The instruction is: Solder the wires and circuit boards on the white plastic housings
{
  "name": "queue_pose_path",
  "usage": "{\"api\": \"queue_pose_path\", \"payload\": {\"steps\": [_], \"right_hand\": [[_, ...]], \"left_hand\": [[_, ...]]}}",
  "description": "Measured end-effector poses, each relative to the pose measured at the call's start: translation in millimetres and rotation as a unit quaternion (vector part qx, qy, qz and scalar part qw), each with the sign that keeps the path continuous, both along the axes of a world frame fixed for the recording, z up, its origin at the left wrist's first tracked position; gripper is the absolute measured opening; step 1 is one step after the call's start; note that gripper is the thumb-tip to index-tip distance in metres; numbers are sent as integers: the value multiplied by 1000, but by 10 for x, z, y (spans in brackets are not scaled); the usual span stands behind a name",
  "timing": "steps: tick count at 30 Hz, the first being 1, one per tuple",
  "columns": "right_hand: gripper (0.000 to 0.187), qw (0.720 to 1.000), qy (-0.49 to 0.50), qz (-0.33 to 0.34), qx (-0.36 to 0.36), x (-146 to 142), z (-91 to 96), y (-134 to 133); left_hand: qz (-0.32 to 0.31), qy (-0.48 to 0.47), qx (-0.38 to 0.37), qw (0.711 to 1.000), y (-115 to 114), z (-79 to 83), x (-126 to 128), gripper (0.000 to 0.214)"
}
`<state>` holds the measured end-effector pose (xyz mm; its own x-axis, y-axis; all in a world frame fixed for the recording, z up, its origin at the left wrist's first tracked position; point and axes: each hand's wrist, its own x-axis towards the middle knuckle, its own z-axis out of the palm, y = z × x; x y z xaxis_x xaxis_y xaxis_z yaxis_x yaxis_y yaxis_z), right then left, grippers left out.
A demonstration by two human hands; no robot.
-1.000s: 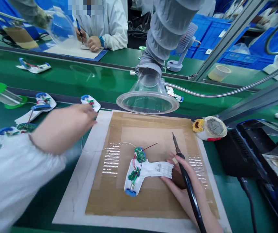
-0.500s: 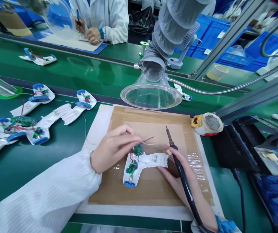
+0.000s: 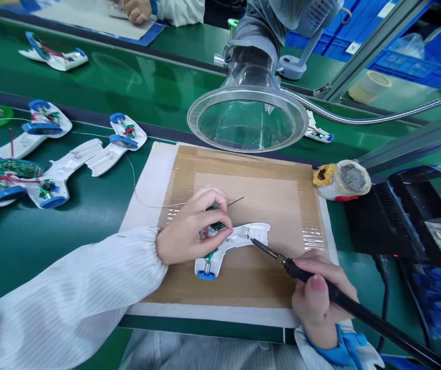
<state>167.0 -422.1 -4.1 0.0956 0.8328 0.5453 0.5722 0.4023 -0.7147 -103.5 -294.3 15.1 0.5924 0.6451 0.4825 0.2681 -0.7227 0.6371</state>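
Black soldering iron [image 3: 353, 308] slants, tip up-left, your right hand [image 3: 315, 306] gripping it; your left hand [image 3: 189, 228], pinching wire [image 3: 154, 206], part-hides a circuit board [image 3: 218, 226].

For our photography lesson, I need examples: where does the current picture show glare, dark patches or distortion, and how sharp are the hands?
Head view: white glare streaks on the brown board near both sides; head view: the top-right corner is black; head view: the left sleeve looks stretched toward the frame's edge; head view: the left hand and right hand look fairly sharp.
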Motion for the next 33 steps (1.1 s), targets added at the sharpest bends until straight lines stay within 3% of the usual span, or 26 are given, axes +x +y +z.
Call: {"api": "queue_pose_path", "payload": {"steps": [12, 20, 23, 29, 33], "right_hand": [[19, 999, 10, 38, -14, -15, 30, 7], [20, 998, 6, 60, 35, -58, 21, 78], [22, 997, 4, 49, 58, -60, 32, 81], [21, 1000, -3, 8, 0, -12, 62, 20], [19, 1000, -5, 8, 1, -10, 19, 38]], "left_hand": [[-10, 11, 1, 1000, 22, -37, 15, 15], [-6, -13, 7, 1000, 38, -18, 11, 12], [9, -4, -1, 1000, 37, -16, 16, 13], [22, 11, 11, 1000, 47, -41, 65, 13], [20, 3, 11, 1000, 53, -45, 72, 13]]}}
